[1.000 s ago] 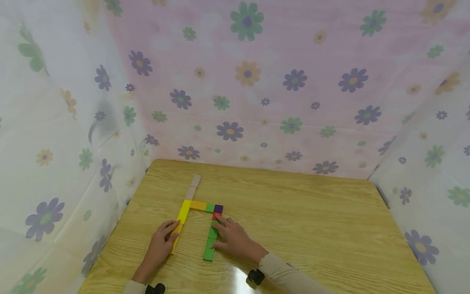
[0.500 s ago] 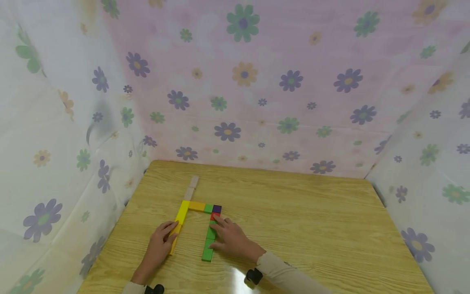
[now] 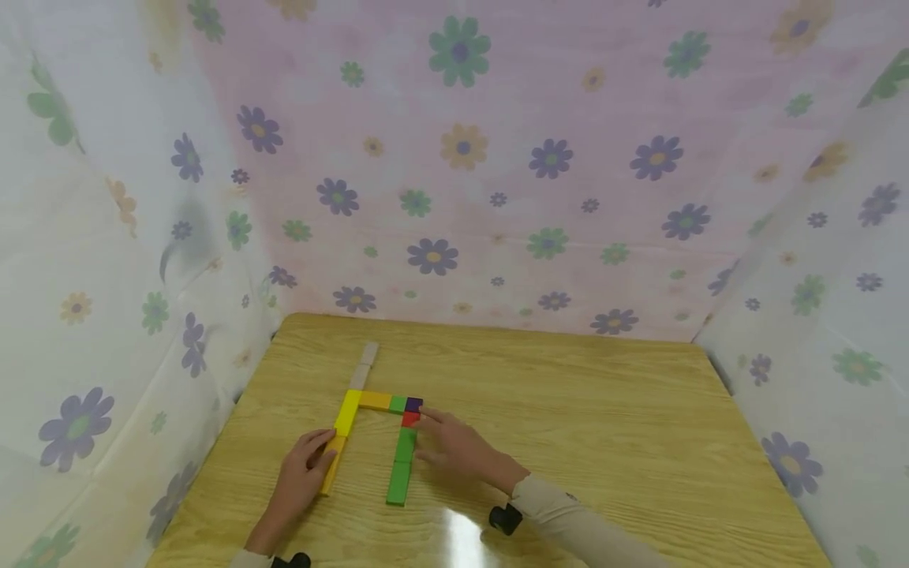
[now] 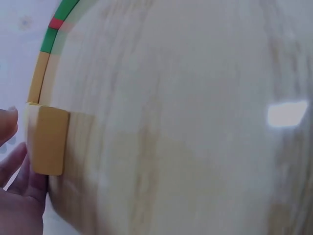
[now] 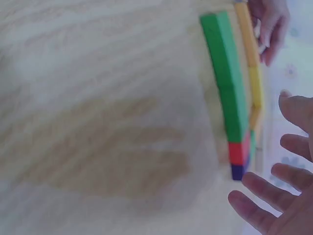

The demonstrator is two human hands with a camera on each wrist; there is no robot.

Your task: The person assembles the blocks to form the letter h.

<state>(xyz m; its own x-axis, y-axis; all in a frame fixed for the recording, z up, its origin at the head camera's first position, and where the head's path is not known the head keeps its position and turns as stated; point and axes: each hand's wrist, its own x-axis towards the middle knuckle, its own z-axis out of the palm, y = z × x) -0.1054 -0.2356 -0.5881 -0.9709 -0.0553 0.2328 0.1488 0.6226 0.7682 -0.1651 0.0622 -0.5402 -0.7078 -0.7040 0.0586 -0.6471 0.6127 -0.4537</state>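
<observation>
Flat coloured wooden blocks lie end to end on the table. My left hand (image 3: 300,472) touches the left edge of the orange block (image 3: 334,465), its thumb and fingertips spread along it; the yellow block (image 3: 347,413) joins its far end. In the left wrist view, fingers (image 4: 29,178) lie beside that block's side. My right hand (image 3: 461,448) has its fingers stretched beside the right-hand row: green blocks (image 3: 399,483), a red block (image 3: 410,420) and a dark purple block (image 3: 414,405). Nothing is in its grasp in the right wrist view; fingertips (image 5: 239,200) are near the purple end.
Two pale wooden blocks (image 3: 364,367) continue the left row away from me. An orange block (image 3: 375,401) and a small green block (image 3: 398,404) bridge the two rows. Flower-printed cloth (image 3: 497,197) walls the wooden table (image 3: 568,426) at the back and sides.
My right hand has lifted off the green and red blocks and shifted slightly right and away from me. The left hand keeps its place at the orange block. The view has shifted slightly.
</observation>
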